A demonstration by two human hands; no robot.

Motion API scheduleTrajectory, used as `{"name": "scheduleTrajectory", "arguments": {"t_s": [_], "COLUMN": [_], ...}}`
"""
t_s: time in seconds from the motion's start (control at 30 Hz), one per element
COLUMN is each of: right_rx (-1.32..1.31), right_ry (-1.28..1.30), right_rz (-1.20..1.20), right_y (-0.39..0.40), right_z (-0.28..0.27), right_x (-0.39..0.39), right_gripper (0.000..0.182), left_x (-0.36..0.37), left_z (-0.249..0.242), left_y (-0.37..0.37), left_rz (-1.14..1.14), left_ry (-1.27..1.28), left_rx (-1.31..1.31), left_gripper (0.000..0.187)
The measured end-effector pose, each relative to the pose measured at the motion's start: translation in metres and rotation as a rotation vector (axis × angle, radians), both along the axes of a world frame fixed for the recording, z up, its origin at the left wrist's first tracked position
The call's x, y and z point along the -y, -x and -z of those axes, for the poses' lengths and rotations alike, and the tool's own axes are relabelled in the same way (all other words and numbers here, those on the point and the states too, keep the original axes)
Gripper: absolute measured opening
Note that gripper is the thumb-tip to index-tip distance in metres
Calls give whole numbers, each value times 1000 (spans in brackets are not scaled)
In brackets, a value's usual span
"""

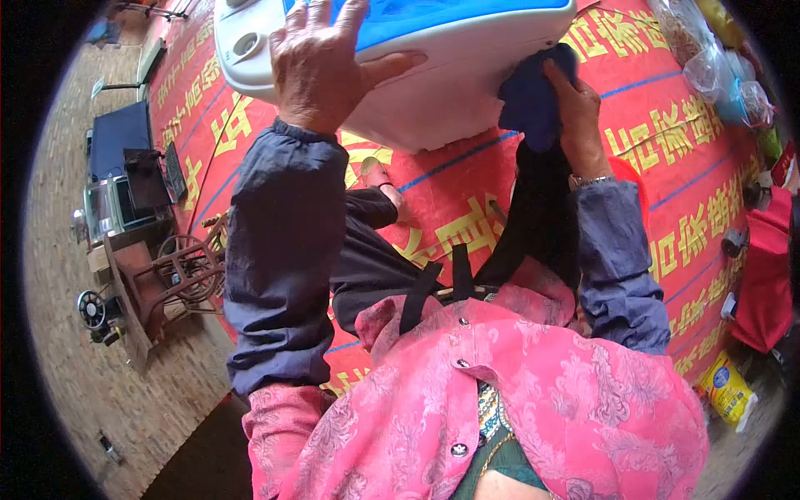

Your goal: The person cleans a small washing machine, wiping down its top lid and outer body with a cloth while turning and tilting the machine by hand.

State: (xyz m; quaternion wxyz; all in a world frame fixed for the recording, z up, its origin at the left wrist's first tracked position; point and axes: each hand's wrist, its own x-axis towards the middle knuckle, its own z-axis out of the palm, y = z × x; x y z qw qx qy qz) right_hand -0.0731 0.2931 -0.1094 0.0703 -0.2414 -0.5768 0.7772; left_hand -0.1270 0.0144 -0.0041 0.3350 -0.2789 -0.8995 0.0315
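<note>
Much of the white appliance (433,83) is cut off by the top edge of the view, so only its lower white body, a strip of blue lid and a round knob at its left corner can be seen; what kind of machine it is stays uncertain, and its full outline cannot be made out. It stands on a red sheet (667,167) printed with yellow characters and crossed by thin blue lines, and its visible long axis runs across the view from left to right, with its top face tilted toward the upper edge. The left hand (321,71) lies flat on the appliance's upper left part, fingers spread wide and thumb pointing to the right, closed on nothing. The right hand (579,112) has its grip closed around a dark blue cloth (529,100), pressing it against the appliance's lower right corner; a black length hangs below that hand, though whether it belongs to the same cloth is hard to tell. Both forearms are covered by blue-grey sleeve covers (283,250) over a pink patterned jacket (533,400), which fills the lower view and hides the ground near the person. At far left, small and distorted, a treadle sewing machine (167,275) stands on a brick floor.
</note>
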Motion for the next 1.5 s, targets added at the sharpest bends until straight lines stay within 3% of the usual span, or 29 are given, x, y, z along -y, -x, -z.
{"name": "scheduleTrajectory", "arguments": {"t_s": [0.23, 0.27, 0.37, 0.4, 0.5, 0.53, 0.63, 0.7, 0.77, 0.83, 0.9, 0.97, 1.0, 1.1, 1.13, 1.23, 1.5], "right_rx": [71, 41, -112, -204, -249, -226, -148, -239, -225, -116, -139, -104, -175, -112, -128, -171, -197], "right_ry": [-114, -108, -153, -215, -302, -313, -436, -541, -475, -238, -264, -303, -281, -84, -324, -291, -247], "right_rz": [38, 27, 15, 21, 45, 52, 82, 65, 59, 65, 72, 146, 54, 102, 140, 36, 48], "right_y": [23, 27, 38, 42, 65, 75, 108, 116, 118, 115, 129, 137, 136, 142, 147, 148, 144], "right_z": [10, 9, 7, 11, 15, 16, 34, 31, 26, -2, 13, 10, 6, -5, 2, -2, -14], "right_x": [-31, -34, -45, -47, -60, -65, -89, -89, -84, -64, -69, -60, -61, -46, -49, -48, -36], "right_gripper": [35, 36, 37, 38, 41, 43, 50, 54, 47, 30, 35, 38, 42, 42, 39, 36, 35], "left_x": [-48, -55, -77, -82, -100, -106, -121, -126, -125, -119, -112, -104, -100, -95, -94, -93, -90], "left_z": [-11, -14, -23, -24, -36, -36, -37, -49, -48, -51, -59, -67, -65, -64, -64, -67, -71], "left_y": [-8, -7, -6, -1, 10, 14, 25, 22, 32, 37, 40, 52, 56, 61, 61, 64, 67], "left_rz": [-101, -142, -96, -81, -96, -69, -162, -160, -197, -167, -135, -118, -89, -49, -42, -19, 25], "left_ry": [30, -7, -76, -75, -172, -159, -113, -126, -136, -143, -143, -107, -107, -115, -115, -123, -139], "left_rx": [-17, 144, 32, -43, 208, 75, 105, 140, 281, 296, 279, 326, 284, 278, 284, 294, 327], "left_gripper": [86, 91, 56, 64, 65, 63, 58, 55, 55, 56, 56, 68, 73, 75, 76, 79, 87]}}
